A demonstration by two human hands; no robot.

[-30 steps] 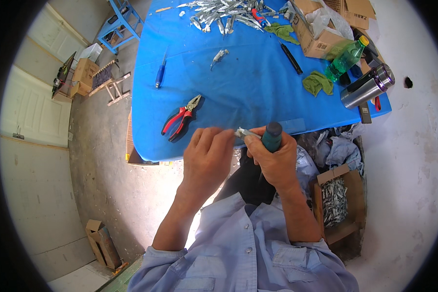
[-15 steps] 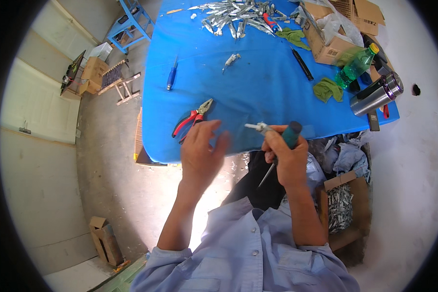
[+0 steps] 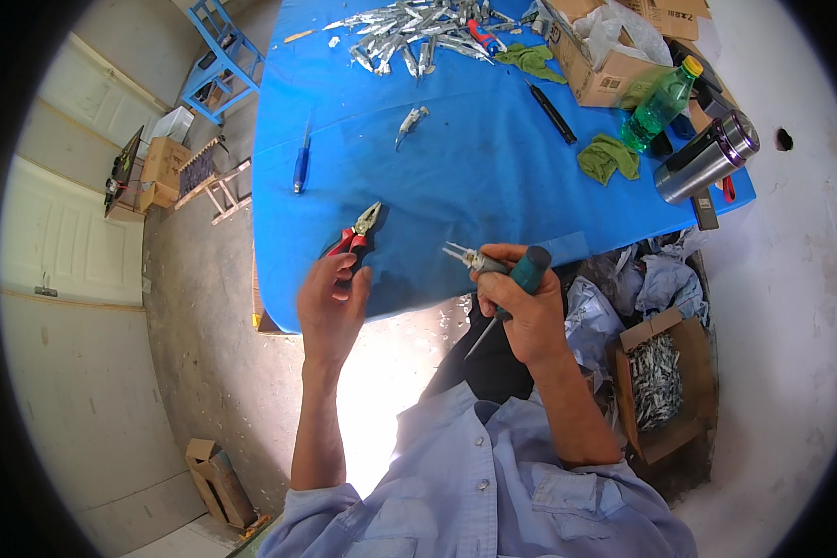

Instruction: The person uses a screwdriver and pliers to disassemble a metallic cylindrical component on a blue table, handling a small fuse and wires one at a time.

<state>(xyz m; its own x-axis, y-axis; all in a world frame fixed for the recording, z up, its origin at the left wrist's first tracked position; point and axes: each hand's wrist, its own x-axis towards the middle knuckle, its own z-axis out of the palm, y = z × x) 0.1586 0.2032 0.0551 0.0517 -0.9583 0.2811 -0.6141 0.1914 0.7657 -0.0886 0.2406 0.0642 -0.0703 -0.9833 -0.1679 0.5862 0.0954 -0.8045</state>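
Note:
My left hand [image 3: 333, 302] is closed round the red and black handles of a pair of pliers [image 3: 358, 232], whose metal jaws point away from me over the blue cloth. In my right hand [image 3: 530, 316] are two things. One is a screwdriver [image 3: 531, 270] with a dark green handle, its shaft slanting down toward my lap. The other is a small grey part [image 3: 482, 261] with pale prongs, pinched at the fingertips and pointing left. A similar small whitish-grey part [image 3: 410, 122] lies alone mid-table.
Grey parts [image 3: 409, 37] lie piled at the far side. A blue screwdriver [image 3: 301, 167], black pen-like tool [image 3: 552, 113], green cloth [image 3: 609, 159], green bottle [image 3: 658, 110] and steel flask [image 3: 707, 158] rest on the table [image 3: 474, 167]. A carton of parts [image 3: 656, 381] stands below right.
My left hand has come down and left onto the pliers' handles and closed on them. My right hand still holds the screwdriver and the grey part, whose prongs now show more plainly.

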